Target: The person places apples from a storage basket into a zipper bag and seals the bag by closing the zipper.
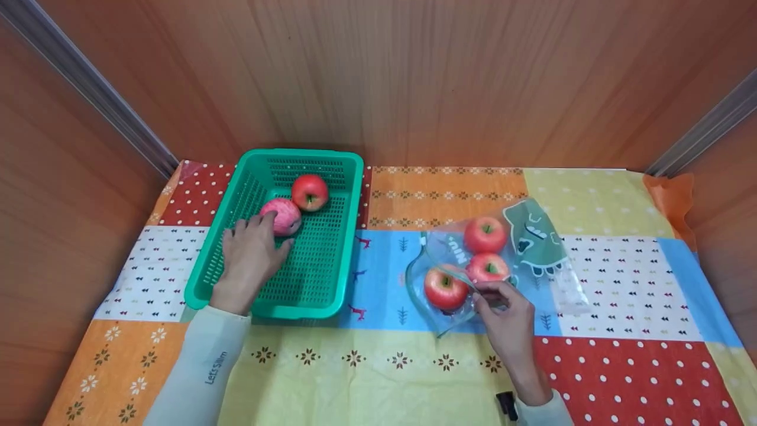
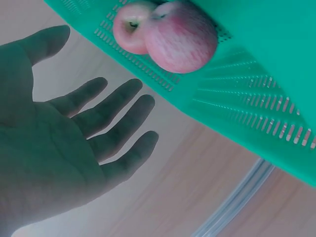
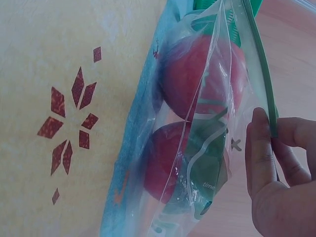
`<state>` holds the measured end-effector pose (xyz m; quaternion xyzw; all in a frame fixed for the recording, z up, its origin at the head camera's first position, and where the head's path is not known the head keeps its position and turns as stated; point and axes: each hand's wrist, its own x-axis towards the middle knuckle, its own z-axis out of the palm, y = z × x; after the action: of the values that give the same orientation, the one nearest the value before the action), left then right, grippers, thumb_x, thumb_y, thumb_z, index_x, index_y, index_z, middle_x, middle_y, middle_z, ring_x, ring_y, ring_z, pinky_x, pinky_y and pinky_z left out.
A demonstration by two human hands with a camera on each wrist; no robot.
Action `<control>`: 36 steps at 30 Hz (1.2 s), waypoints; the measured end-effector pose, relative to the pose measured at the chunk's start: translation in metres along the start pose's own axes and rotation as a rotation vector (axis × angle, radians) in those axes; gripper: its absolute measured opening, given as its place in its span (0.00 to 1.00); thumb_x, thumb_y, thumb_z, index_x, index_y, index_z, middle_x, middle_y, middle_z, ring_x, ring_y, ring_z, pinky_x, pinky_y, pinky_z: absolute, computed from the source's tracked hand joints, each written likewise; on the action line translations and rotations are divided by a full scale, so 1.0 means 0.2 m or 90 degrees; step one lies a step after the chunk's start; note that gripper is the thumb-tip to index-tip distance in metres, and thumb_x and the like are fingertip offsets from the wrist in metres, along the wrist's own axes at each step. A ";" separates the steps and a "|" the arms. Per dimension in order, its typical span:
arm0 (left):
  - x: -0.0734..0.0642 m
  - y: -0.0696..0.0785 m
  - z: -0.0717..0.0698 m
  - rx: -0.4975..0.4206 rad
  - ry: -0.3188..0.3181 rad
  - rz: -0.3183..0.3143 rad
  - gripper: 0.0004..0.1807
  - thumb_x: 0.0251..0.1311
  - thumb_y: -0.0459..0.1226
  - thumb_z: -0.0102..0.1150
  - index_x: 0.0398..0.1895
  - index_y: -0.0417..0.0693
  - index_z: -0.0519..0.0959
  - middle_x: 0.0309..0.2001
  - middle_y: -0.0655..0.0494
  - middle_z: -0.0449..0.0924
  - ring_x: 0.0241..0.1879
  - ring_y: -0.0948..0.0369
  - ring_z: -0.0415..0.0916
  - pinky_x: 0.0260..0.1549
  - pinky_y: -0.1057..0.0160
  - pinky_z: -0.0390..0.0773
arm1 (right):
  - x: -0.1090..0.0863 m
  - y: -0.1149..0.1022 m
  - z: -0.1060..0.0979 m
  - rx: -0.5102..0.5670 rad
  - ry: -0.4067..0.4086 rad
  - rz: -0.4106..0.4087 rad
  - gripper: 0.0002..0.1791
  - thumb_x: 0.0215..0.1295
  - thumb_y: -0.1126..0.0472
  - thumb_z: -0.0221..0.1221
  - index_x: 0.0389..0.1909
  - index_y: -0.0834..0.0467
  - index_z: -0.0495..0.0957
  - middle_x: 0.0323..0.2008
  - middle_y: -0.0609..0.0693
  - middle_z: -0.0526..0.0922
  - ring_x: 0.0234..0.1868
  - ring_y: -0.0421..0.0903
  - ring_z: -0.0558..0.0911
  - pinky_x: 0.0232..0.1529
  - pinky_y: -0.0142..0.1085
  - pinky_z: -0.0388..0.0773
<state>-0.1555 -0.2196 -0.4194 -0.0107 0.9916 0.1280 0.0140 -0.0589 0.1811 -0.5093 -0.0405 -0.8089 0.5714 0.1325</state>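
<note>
My left hand [image 1: 251,254] is over the green basket [image 1: 349,248], fingers spread and reaching toward a pink-streaked apple [image 1: 282,218]. In the left wrist view its palm and separated fingers show with nothing in them, and the apple lies beyond the fingertips. A redder apple [image 1: 310,192] sits behind that one in the basket. On the right, my right hand [image 1: 507,313] pinches the green zip edge of a clear zip bag [image 1: 568,290] between thumb and fingers. Inside the bag lie three red apples [image 1: 446,289]. The bag's mouth faces left and stands partly apart.
A patchwork-print cloth [image 1: 378,367] covers the table. Wood-grain panels [image 1: 414,77] enclose the back and both sides. An orange piece of material [image 1: 673,201] sits at the far right corner. The basket's raised walls surround its two apples.
</note>
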 end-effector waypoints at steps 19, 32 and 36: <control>0.10 -0.08 -0.05 0.064 -0.128 0.018 0.45 0.68 0.45 0.68 0.79 0.31 0.58 0.67 0.23 0.67 0.67 0.27 0.64 0.65 0.28 0.67 | 0.00 0.00 -0.01 0.005 -0.009 0.007 0.11 0.67 0.75 0.67 0.48 0.63 0.86 0.43 0.56 0.88 0.40 0.42 0.86 0.42 0.26 0.84; 0.16 -0.12 -0.06 0.099 -0.173 0.034 0.48 0.67 0.44 0.69 0.80 0.30 0.54 0.68 0.21 0.65 0.68 0.24 0.62 0.65 0.27 0.67 | 0.01 0.01 -0.01 0.009 -0.002 -0.001 0.11 0.66 0.76 0.67 0.47 0.64 0.87 0.42 0.57 0.88 0.38 0.39 0.86 0.41 0.26 0.84; 0.18 -0.12 -0.05 0.086 -0.185 0.036 0.48 0.69 0.44 0.67 0.80 0.30 0.53 0.69 0.21 0.64 0.68 0.25 0.62 0.65 0.27 0.67 | 0.00 0.01 -0.01 0.007 -0.005 -0.004 0.11 0.66 0.75 0.67 0.47 0.63 0.87 0.42 0.56 0.88 0.39 0.40 0.86 0.42 0.26 0.84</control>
<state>-0.1909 -0.2466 -0.4167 0.0372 0.9854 0.0615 0.1545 -0.0591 0.1838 -0.5112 -0.0349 -0.8062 0.5758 0.1311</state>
